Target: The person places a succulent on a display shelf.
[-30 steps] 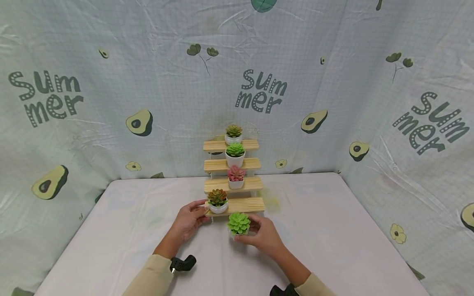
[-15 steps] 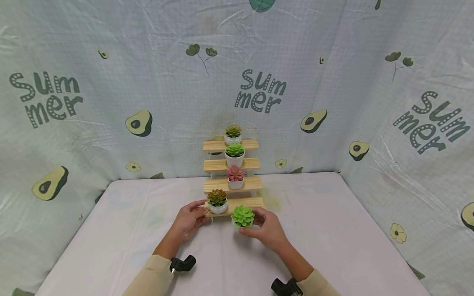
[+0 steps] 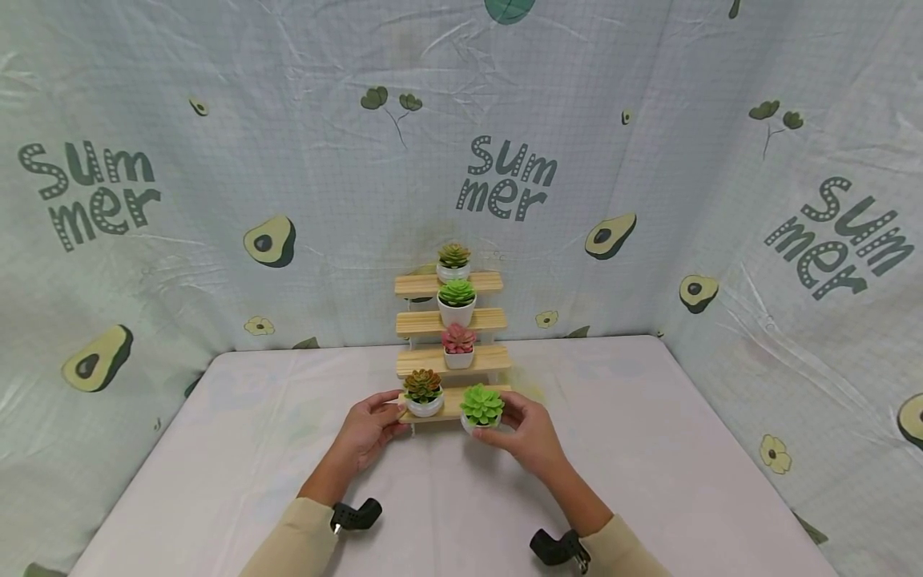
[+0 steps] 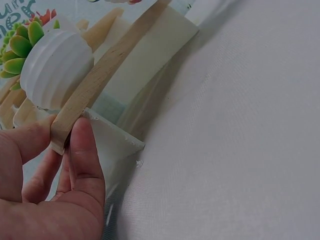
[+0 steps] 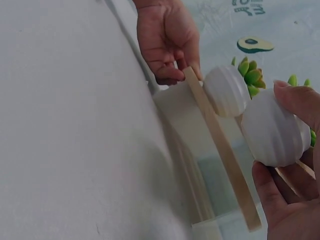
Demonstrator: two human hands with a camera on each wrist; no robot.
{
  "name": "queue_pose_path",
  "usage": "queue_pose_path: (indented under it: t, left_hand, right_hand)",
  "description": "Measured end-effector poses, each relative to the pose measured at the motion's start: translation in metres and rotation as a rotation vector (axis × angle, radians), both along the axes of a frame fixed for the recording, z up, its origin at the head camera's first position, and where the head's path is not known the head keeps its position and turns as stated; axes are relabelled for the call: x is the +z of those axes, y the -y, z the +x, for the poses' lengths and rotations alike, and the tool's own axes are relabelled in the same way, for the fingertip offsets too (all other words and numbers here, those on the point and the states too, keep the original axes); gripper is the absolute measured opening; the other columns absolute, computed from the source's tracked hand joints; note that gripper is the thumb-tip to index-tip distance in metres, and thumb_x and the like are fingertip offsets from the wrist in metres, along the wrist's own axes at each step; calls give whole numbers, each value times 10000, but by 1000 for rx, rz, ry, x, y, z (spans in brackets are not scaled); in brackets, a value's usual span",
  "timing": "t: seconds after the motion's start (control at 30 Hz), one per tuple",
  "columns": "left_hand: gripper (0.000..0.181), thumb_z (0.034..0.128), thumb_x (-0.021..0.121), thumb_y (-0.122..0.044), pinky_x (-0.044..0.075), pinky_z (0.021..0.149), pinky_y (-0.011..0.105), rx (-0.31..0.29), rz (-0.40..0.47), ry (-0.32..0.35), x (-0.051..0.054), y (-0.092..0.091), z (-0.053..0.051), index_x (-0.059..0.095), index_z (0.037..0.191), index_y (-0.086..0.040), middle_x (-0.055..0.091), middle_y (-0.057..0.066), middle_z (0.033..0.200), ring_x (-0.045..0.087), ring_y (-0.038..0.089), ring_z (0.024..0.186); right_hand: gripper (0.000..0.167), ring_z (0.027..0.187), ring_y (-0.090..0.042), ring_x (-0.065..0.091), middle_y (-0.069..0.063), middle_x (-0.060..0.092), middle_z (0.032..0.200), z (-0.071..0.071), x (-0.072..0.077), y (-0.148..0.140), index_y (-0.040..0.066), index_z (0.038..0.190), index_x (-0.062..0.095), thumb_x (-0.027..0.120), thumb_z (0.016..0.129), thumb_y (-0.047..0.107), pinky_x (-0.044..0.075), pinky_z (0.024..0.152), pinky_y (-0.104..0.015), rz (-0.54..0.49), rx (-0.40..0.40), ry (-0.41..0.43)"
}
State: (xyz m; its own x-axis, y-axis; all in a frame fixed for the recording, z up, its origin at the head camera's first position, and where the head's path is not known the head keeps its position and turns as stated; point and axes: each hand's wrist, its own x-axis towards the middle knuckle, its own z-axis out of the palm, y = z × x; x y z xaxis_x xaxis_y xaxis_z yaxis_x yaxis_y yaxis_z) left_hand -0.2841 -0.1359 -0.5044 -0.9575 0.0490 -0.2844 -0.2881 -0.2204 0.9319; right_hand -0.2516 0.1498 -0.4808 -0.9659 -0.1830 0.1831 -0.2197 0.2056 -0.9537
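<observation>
A stepped wooden plant stand (image 3: 453, 321) with pale slats stands at the back of the table. My left hand (image 3: 371, 427) pinches the left end of its lowest slat (image 4: 95, 75) between thumb and fingers. Just beside those fingers, a brown-green potted succulent (image 3: 423, 391) rests on that slat. My right hand (image 3: 530, 431) grips the white pot of a bright green potted succulent (image 3: 481, 405) at the slat's right part. In the right wrist view this ribbed white pot (image 5: 275, 131) is above the slat; whether it touches the wood I cannot tell.
On the higher slats stand a pink potted succulent (image 3: 458, 344), a green potted succulent (image 3: 457, 300) and a green-brown one at the top. A patterned cloth wall (image 3: 339, 200) rises behind the stand. White cloth covers the table (image 3: 238, 449).
My right hand has carried the bright green potted succulent up and to the right, from in front of the stand to over its lowest slat. The left hand stays in place.
</observation>
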Motion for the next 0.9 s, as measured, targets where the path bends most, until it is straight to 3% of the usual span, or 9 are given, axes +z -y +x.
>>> queue_pose_path:
  t: [0.2,0.47,0.9]
  left_hand:
    - [459,1020,612,-41,602,760,228,1,-2,1,0,0,0,484,1456,24,659,72,1123,673,122,885]
    - [477,1012,618,-22,607,757,239,-4,15,-23,-3,-1,1,468,1457,57,667,58,1067,686,128,867]
    - [463,1020,597,-10,607,761,238,-10,19,-22,-2,0,1,466,1460,46,673,40,1083,688,112,886]
  right_hand:
    - [579,1123,-187,683,-110,686,1268,-6,0,-3,65,1279,687,922,752,118,575,947,-231,-5,-45,-24]
    - [586,1095,-218,691,-120,702,1233,-12,-3,-7,50,1295,682,917,767,148,590,967,-375,-6,-83,-39]
    - [581,1133,-248,695,-106,713,1261,-24,-4,-10,96,1301,693,918,771,176,597,955,-378,4,-102,-59]
